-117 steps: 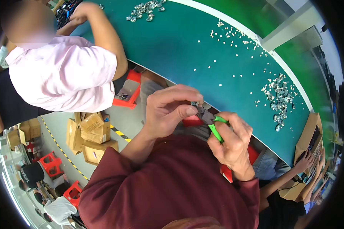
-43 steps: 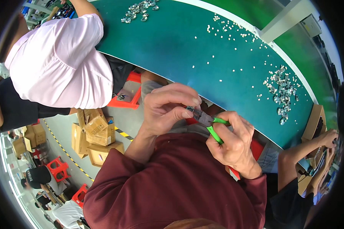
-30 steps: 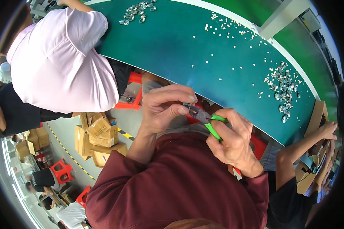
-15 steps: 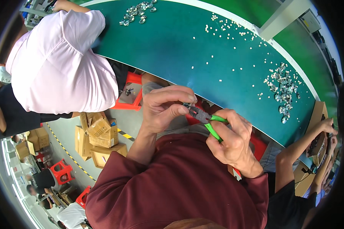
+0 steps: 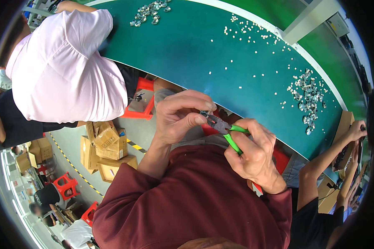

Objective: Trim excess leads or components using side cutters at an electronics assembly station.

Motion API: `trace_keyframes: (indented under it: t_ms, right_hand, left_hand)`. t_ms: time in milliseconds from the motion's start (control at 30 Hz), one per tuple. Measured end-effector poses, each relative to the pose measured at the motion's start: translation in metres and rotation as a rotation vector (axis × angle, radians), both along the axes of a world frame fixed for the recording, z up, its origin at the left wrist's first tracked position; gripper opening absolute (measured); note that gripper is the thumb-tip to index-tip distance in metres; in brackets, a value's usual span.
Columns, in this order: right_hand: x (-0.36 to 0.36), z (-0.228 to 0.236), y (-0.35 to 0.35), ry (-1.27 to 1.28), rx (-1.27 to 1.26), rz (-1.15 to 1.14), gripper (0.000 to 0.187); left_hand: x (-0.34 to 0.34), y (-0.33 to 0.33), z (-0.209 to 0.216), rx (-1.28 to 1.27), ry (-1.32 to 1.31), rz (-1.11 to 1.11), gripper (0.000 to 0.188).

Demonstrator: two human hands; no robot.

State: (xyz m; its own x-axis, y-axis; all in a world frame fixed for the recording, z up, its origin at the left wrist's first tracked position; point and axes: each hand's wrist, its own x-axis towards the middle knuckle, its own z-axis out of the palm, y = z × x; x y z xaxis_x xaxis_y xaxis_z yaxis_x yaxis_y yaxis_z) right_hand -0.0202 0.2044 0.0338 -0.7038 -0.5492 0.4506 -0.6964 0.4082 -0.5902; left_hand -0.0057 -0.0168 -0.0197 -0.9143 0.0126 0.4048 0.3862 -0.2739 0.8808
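In my right hand is a pair of pliers with bright green handles, my fingers wrapped round the grips. The dark jaws point left and reach my left hand. Between the thumb and fingers of that hand I pinch a small dark part with a shiny edge; the fingertips and jaws cover most of it. Both hands are over my lap, just off the near edge of the green table. Small glassy round parts lie heaped on the table at the right.
Small white square pieces are scattered over the table's far side. Another glassy pile lies at the far left. A person in a pale shirt sits at my left. A co-worker's arms reach into a box at right. Cardboard boxes stand on the floor.
My hands and the pliers hold nearly the same place, with only a slight shift of the plier jaws. The co-worker's hands at the right have moved a little.
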Motion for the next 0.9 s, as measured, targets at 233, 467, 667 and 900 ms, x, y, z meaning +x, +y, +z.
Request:
trace_keyframes:
  t_ms: [233,467,667,900]
  right_hand:
    - [0.001,0.004,-0.004,0.028,0.052,-0.007,0.020]
    - [0.000,0.011,-0.003,0.073,0.119,0.002,0.023]
    - [-0.001,0.011,-0.002,0.077,0.133,0.026,0.023]
    - [-0.001,0.006,-0.003,0.095,0.080,0.025,0.022]
  left_hand:
    - [0.005,0.007,-0.005,0.220,0.014,-0.045,0.032]
    - [0.009,0.006,-0.003,0.218,-0.008,-0.045,0.032]
    - [0.008,0.014,0.000,0.218,0.017,0.005,0.033]
    - [0.008,0.009,0.002,0.128,0.037,0.038,0.029]
